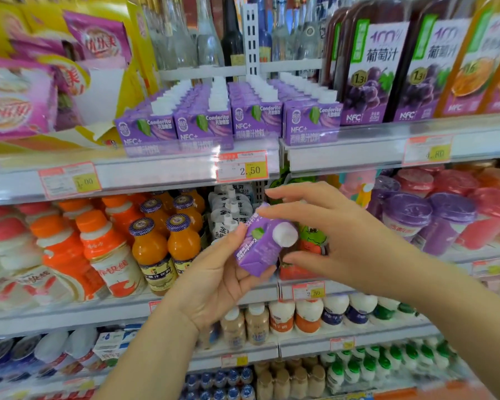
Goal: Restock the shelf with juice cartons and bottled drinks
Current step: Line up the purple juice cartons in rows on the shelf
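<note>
Fingers (238, 232) of left hand (214, 281) grip purple carton (257, 249) — stocked shelves (156, 171) behind.

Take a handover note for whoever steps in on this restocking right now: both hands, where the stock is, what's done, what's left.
Left hand grips a purple juice carton, tilted, white cap toward the camera.
Right hand open, fingers spread by the carton; contact unclear.
Done: matching cartons stand in rows on the upper shelf.
Left: shelve the held carton, probably with those rows.

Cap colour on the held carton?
White cap on the purple carton; head view shows it best.
</note>
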